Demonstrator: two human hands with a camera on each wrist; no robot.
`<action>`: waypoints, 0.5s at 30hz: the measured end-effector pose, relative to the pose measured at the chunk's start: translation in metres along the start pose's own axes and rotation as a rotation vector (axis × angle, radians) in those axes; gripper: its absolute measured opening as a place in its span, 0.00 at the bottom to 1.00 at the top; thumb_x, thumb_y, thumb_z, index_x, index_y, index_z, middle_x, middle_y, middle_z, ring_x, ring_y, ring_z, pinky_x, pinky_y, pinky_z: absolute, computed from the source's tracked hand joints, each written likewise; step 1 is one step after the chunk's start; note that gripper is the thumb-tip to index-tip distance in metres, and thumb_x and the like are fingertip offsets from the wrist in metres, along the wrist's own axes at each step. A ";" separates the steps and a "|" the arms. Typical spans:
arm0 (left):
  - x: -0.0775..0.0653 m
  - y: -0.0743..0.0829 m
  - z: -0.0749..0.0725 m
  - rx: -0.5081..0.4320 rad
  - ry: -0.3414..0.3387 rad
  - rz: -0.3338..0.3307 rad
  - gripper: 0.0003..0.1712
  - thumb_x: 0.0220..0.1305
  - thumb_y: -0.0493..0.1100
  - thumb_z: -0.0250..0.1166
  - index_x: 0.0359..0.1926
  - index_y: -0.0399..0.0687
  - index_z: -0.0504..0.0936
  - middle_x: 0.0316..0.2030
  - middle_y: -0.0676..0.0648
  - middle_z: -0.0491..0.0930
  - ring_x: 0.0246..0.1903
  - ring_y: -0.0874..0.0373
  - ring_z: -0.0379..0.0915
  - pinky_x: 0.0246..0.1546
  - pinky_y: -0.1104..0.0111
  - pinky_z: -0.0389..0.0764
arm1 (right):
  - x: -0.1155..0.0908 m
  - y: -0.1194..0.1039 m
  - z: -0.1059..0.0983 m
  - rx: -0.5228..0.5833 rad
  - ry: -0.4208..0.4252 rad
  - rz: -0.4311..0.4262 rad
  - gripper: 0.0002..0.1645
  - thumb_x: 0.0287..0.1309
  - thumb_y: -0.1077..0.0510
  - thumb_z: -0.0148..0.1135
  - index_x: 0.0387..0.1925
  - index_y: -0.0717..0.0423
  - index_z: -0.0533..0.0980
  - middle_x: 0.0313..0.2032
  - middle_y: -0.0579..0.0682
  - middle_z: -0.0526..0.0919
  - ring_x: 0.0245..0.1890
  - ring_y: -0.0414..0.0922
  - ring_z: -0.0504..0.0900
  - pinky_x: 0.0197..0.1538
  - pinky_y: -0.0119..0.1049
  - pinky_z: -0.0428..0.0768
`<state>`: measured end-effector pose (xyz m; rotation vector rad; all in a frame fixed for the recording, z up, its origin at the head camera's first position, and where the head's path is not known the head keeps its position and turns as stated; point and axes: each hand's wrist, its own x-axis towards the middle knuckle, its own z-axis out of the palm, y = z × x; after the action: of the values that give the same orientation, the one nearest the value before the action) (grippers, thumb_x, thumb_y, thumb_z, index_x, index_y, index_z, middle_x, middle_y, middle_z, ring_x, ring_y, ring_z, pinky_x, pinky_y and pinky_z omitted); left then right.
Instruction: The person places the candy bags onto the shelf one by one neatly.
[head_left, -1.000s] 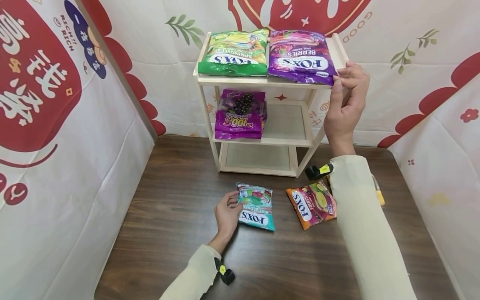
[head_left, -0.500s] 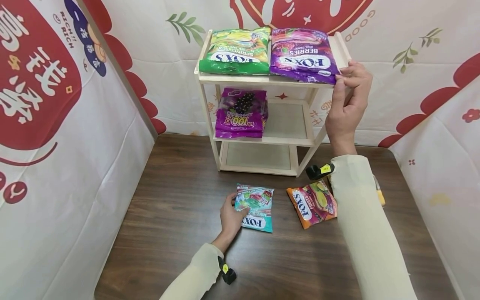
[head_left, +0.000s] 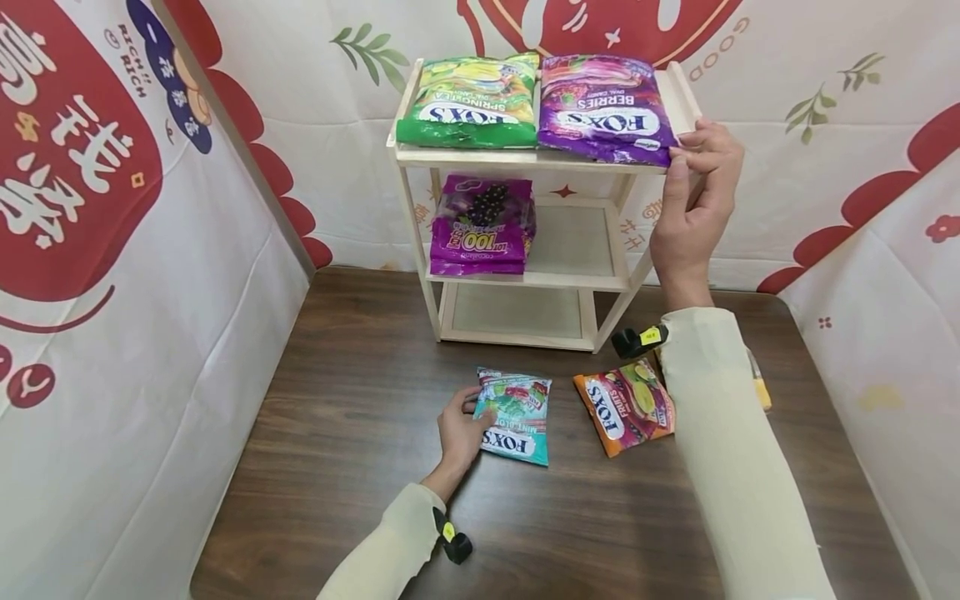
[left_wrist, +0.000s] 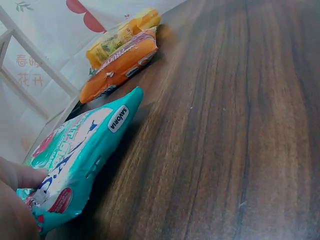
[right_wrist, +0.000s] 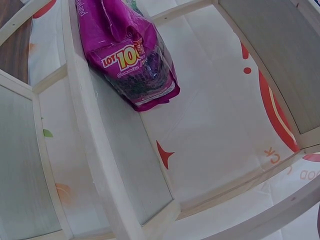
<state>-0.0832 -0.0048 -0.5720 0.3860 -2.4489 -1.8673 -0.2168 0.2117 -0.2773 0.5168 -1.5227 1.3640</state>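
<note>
On the table, my left hand (head_left: 459, 427) holds a teal Fox's mint candy bag (head_left: 517, 417) by its left side, thumb on its printed face. In the left wrist view the thumb (left_wrist: 25, 175) presses on the same teal bag (left_wrist: 85, 150). My right hand (head_left: 693, 204) grips the right front corner of a small wooden shelf rack (head_left: 525, 158), its fingertips at the lower corner of a purple Fox's berries bag (head_left: 606, 108). I cannot tell whether it also pinches that bag. A green Fox's spring tea bag (head_left: 471, 100) lies beside the purple one on the top shelf.
A magenta Lot 100 gummies bag (head_left: 480, 225) stands on the middle shelf, at the left. An orange Fox's fruits bag (head_left: 626, 408) lies right of the teal bag, with a yellow bag (left_wrist: 120, 37) behind it. Printed cloth (head_left: 165, 333) walls the table.
My left hand has shifted slightly right along the teal bag, its thumb further onto the face, and the bag has moved a little. My right hand stays at the rack corner.
</note>
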 end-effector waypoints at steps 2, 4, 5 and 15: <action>-0.001 0.002 0.000 -0.018 -0.001 -0.001 0.23 0.52 0.33 0.71 0.52 0.48 0.81 0.29 0.47 0.81 0.17 0.62 0.70 0.19 0.69 0.74 | 0.000 0.000 0.000 -0.006 -0.005 -0.002 0.09 0.57 0.69 0.48 0.34 0.56 0.73 0.45 0.52 0.74 0.60 0.50 0.65 0.68 0.43 0.58; -0.002 0.006 0.000 -0.041 -0.001 0.002 0.23 0.52 0.33 0.71 0.52 0.47 0.81 0.29 0.47 0.81 0.16 0.62 0.70 0.18 0.69 0.73 | 0.000 0.000 0.000 -0.011 -0.008 -0.004 0.09 0.57 0.68 0.48 0.35 0.56 0.73 0.45 0.53 0.74 0.60 0.50 0.65 0.68 0.43 0.58; -0.003 0.008 0.000 -0.050 -0.001 0.006 0.23 0.52 0.32 0.71 0.52 0.47 0.82 0.30 0.47 0.81 0.17 0.62 0.71 0.17 0.70 0.73 | 0.000 0.000 0.000 -0.011 -0.007 -0.004 0.09 0.57 0.68 0.48 0.34 0.56 0.73 0.45 0.53 0.74 0.60 0.50 0.65 0.68 0.43 0.58; -0.008 0.024 0.002 -0.075 0.029 0.058 0.24 0.50 0.30 0.72 0.50 0.50 0.83 0.32 0.49 0.80 0.29 0.59 0.77 0.25 0.69 0.80 | -0.001 0.000 -0.001 -0.011 -0.009 -0.002 0.06 0.58 0.67 0.49 0.34 0.59 0.73 0.45 0.51 0.74 0.60 0.50 0.65 0.68 0.43 0.59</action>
<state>-0.0803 0.0043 -0.5489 0.3321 -2.3371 -1.9103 -0.2163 0.2122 -0.2779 0.5176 -1.5359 1.3527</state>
